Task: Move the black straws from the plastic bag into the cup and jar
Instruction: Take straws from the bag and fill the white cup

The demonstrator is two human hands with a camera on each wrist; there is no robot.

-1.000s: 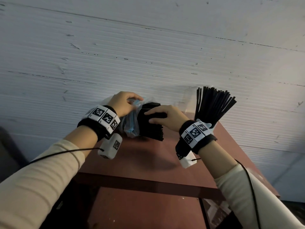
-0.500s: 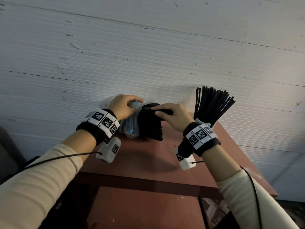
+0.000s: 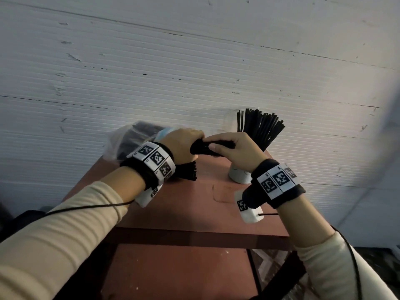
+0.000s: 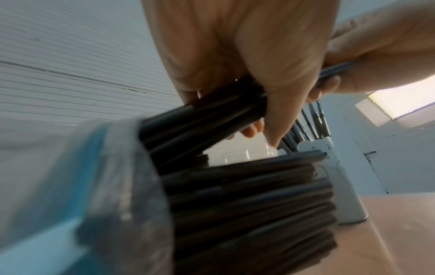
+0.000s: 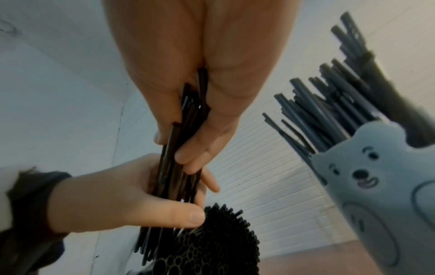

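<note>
A small bundle of thin black plastic straws (image 3: 213,146) was gripped by fingers of both the left hand (image 3: 181,146) and right hand (image 3: 238,149), long axis running 9-to-3 o'clock. The straw-filled white bear-faced cup (image 3: 238,177) stood nearer the right hand, at 3 o'clock; the clear plastic bag (image 3: 121,139) lay at 9.

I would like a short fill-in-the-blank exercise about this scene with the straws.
1. Both hands grip one small bundle of thin black plastic straws; the colour of the straws is ____.
2. The white bear-faced cup already holds many ____.
3. The clear plastic bag lies on the reddish-brown ____.

Missing words: black; straws; table
</note>
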